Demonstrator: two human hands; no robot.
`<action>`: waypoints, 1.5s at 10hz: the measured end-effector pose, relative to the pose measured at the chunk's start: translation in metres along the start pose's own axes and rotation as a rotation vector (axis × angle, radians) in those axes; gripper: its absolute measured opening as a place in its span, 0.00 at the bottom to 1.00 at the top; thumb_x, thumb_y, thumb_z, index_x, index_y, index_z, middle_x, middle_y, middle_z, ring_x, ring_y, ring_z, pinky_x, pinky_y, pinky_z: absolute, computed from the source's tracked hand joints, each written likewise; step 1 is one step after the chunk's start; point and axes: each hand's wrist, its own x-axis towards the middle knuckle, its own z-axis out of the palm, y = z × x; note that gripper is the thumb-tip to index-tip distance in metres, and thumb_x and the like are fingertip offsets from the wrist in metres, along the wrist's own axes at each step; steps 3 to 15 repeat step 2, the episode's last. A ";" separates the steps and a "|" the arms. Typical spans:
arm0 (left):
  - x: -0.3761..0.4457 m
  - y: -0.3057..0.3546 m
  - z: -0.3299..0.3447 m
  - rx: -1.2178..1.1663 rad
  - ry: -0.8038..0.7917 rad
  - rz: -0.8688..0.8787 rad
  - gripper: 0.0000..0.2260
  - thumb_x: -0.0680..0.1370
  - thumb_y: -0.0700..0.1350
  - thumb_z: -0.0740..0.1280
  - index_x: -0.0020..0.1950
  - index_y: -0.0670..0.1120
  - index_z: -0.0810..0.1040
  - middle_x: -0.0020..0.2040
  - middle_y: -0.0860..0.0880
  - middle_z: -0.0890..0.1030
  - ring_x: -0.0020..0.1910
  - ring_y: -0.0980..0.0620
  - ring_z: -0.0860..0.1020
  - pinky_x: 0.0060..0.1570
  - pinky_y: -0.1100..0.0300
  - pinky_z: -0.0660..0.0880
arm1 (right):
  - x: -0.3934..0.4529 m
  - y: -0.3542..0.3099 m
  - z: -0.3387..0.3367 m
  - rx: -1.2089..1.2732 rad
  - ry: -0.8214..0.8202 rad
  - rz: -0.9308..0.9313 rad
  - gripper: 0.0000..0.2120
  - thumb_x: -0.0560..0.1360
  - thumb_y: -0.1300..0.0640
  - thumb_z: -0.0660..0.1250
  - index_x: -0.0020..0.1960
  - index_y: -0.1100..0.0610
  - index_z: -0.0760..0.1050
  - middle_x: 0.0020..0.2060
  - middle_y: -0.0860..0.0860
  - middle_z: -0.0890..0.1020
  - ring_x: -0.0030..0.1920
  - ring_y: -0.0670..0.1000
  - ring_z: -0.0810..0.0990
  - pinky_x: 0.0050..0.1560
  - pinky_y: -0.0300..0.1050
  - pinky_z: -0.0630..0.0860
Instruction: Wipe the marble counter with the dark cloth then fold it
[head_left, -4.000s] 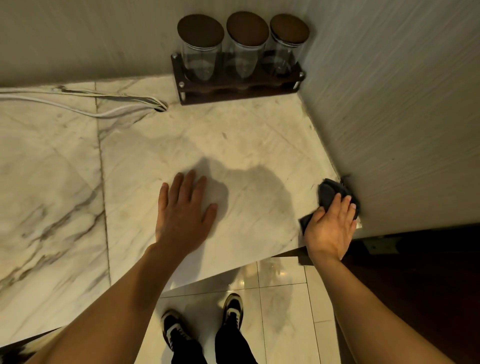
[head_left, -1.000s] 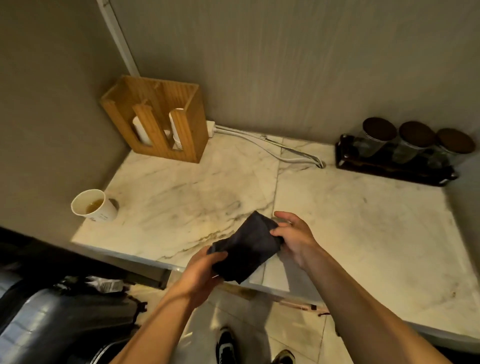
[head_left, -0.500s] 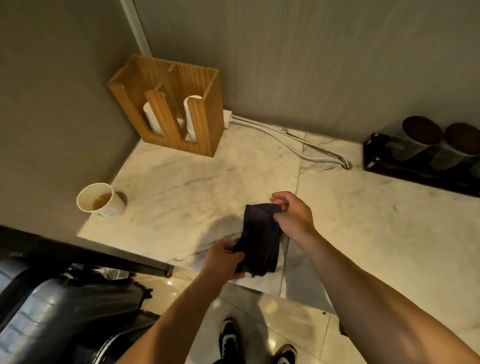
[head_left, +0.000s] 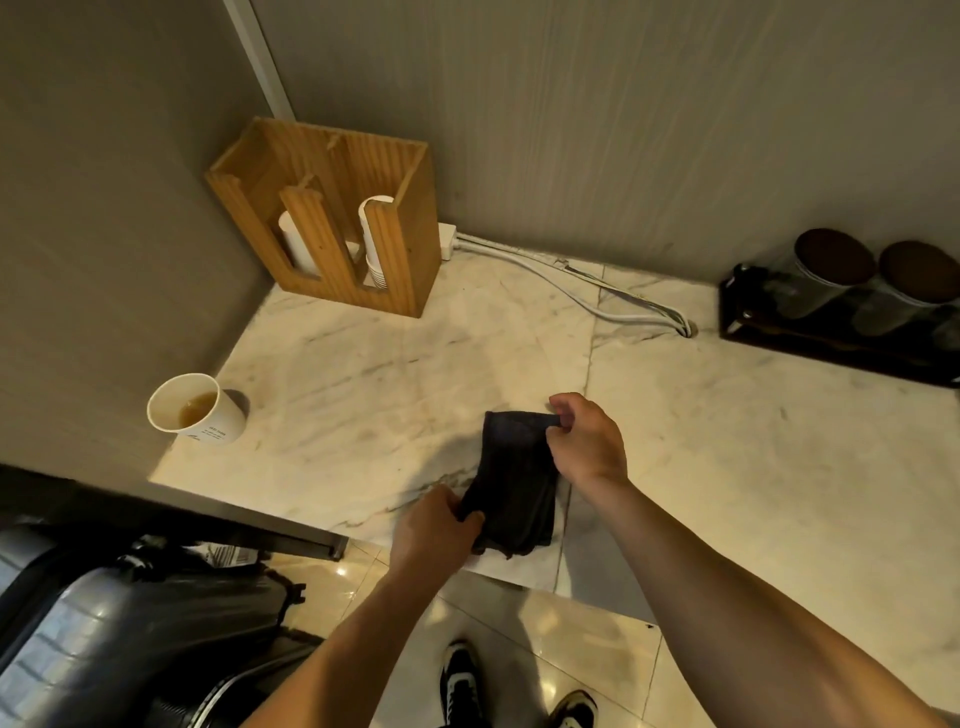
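The dark cloth (head_left: 514, 488) hangs bunched lengthwise just above the front edge of the white marble counter (head_left: 727, 441). My right hand (head_left: 589, 441) pinches its upper far corner. My left hand (head_left: 434, 525) grips its lower near end at the counter's front edge. The cloth is stretched between both hands, narrow and creased.
A paper cup with brownish liquid (head_left: 195, 410) stands at the counter's left front corner. A wooden cup holder (head_left: 332, 218) sits in the back left corner, white cables (head_left: 582, 291) run along the wall, and a dark rack of jars (head_left: 841, 306) stands at the right. A black bin (head_left: 130, 634) is lower left.
The cloth was being wiped at the right wall four seconds ago. Both hands now hold it left of centre. Over the last second it went from a spread sheet to a narrow hanging strip.
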 end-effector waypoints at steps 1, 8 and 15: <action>-0.002 0.003 -0.003 0.075 0.048 -0.009 0.11 0.75 0.56 0.65 0.52 0.51 0.71 0.43 0.52 0.80 0.38 0.53 0.76 0.34 0.58 0.69 | -0.008 -0.001 -0.009 0.045 0.019 -0.008 0.17 0.76 0.61 0.63 0.63 0.51 0.74 0.59 0.49 0.80 0.57 0.48 0.77 0.55 0.38 0.70; -0.003 0.014 -0.013 0.057 0.129 0.036 0.11 0.77 0.55 0.61 0.55 0.50 0.70 0.49 0.49 0.79 0.41 0.51 0.75 0.40 0.55 0.71 | -0.018 -0.002 -0.025 0.055 0.096 -0.077 0.15 0.77 0.58 0.63 0.63 0.52 0.75 0.59 0.51 0.80 0.56 0.50 0.78 0.55 0.40 0.72; -0.003 0.014 -0.013 0.057 0.129 0.036 0.11 0.77 0.55 0.61 0.55 0.50 0.70 0.49 0.49 0.79 0.41 0.51 0.75 0.40 0.55 0.71 | -0.018 -0.002 -0.025 0.055 0.096 -0.077 0.15 0.77 0.58 0.63 0.63 0.52 0.75 0.59 0.51 0.80 0.56 0.50 0.78 0.55 0.40 0.72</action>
